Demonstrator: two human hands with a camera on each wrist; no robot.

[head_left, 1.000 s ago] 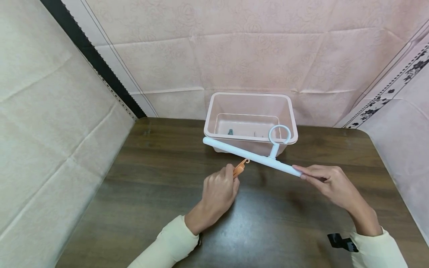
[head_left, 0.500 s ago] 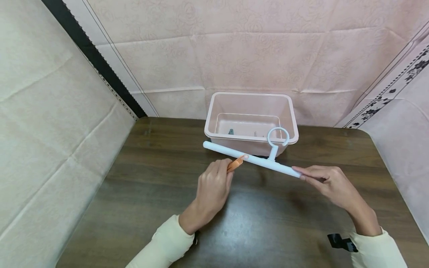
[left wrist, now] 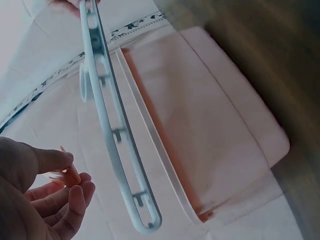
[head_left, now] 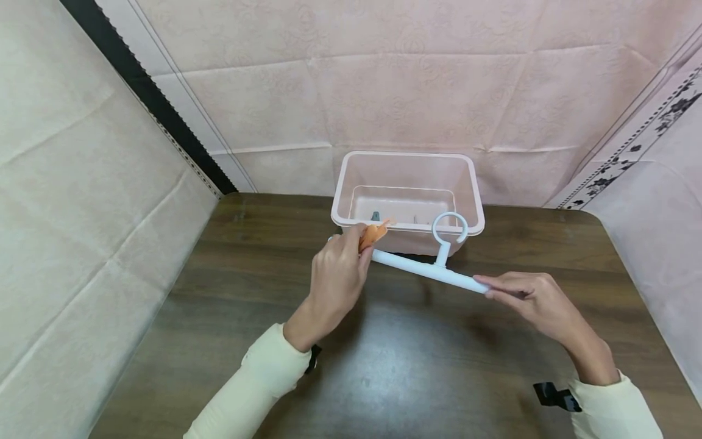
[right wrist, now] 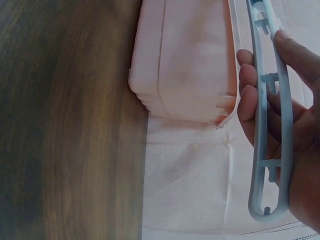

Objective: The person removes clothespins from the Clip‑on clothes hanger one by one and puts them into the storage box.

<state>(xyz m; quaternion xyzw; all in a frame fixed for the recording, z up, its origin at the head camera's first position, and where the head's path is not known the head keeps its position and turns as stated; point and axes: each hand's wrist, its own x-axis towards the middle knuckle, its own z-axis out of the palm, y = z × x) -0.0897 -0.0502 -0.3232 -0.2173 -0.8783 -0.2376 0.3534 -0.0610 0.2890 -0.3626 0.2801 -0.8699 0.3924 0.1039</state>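
My right hand (head_left: pixel 540 305) grips the right end of a pale blue plastic clothes hanger (head_left: pixel 425 268), thumb on one side and fingers on the other. The hanger is raised, its round hook pointing up, its long bar sloping up to the left. Small downward prongs line the slotted underside of the hanger (left wrist: pixel 110 145) in the left wrist view. My left hand (head_left: pixel 337 277) pinches an orange clothes peg (head_left: pixel 373 235) with a small hook at its tip. In the head view this hand covers the bar's left end; the left wrist view has the peg (left wrist: pixel 73 175) beside the bar, apart from it.
A pale pink plastic bin (head_left: pixel 408 155) stands at the back of the brown wooden table (head_left: pixel 263 274), behind the hanger. Inside it lies a small grey-blue clip (head_left: pixel 375 216). Light patterned cloth (head_left: pixel 406 103) hangs behind and at both sides.
My left hand has moved up and left with the orange peg, from below the bar to over its left part. The hanger has dipped slightly; my right hand has kept its grip.
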